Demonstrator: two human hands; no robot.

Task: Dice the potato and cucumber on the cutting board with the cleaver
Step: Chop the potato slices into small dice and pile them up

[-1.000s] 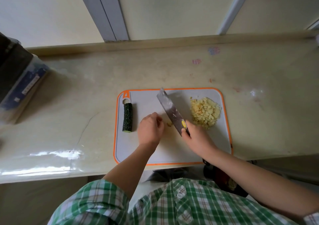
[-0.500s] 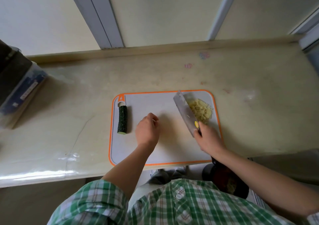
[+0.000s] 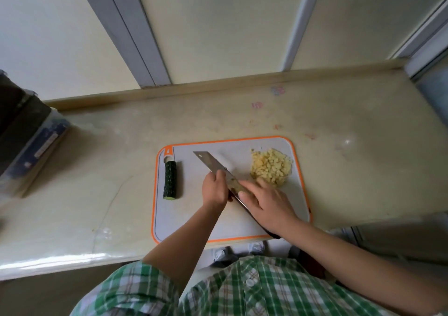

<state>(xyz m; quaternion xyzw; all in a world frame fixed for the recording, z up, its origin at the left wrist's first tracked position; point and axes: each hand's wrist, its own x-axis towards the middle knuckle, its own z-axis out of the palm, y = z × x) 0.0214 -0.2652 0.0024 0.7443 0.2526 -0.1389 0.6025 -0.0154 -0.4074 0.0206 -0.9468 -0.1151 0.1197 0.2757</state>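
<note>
A grey cutting board [image 3: 184,221] with an orange rim lies on the counter. A pile of diced potato [image 3: 271,166] sits at its far right. A dark green cucumber piece [image 3: 170,183] lies along its left edge. The cleaver [image 3: 208,162] slants across the middle of the board, tip toward the far left. My left hand [image 3: 214,191] is closed against the blade's left side, thumb on the steel. My right hand [image 3: 268,205] lies over the handle with fingers stretched along the blade. The dark handle end [image 3: 272,233] pokes out under my right wrist.
The beige counter [image 3: 242,117] runs to a raised back ledge under a window frame. A dark box in clear wrapping [image 3: 26,141] stands at the far left. The board's near edge sits close to the counter's front edge.
The cleaver has swung left, away from the potato pile, to the middle of the board. My left hand has closed onto the blade and my right fingers now stretch along it.
</note>
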